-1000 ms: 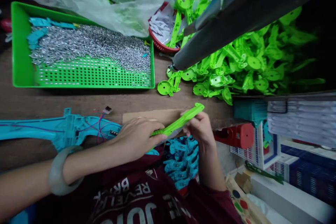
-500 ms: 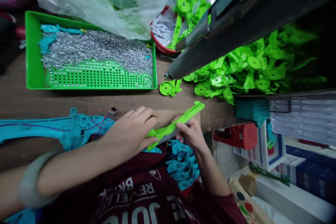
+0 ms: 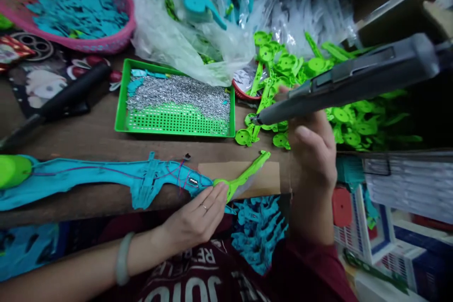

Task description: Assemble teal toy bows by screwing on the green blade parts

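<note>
My left hand (image 3: pixel 203 214) presses its closed fingers on the disc end of a bright green plastic piece (image 3: pixel 246 177), at the tip of a long blue plastic shell (image 3: pixel 116 167) with thin wires along it. A greyish strip shows along the green piece's lower edge. My right hand (image 3: pixel 314 151) is raised behind a grey electric screwdriver (image 3: pixel 318 87), which slants down to the left. One fingertip shows above the tool, and the thumb stands apart below it; the other fingers are largely hidden. Cardboard (image 3: pixel 271 181) lies under the green piece.
A green tray (image 3: pixel 231 122) of small metal screws stands beyond the shell. More green parts (image 3: pixel 341 115) are piled to the right. A pink basket (image 3: pixel 129 23) holds blue pieces; a black-handled tool (image 3: pixel 78 87) lies nearby. Blue parts (image 3: pixel 260 226) sit below the table edge.
My right hand has left the green piece and risen to the screwdriver. The green piece's disc end now meets the blue shell's tip under my left hand. The camera view has shifted left.
</note>
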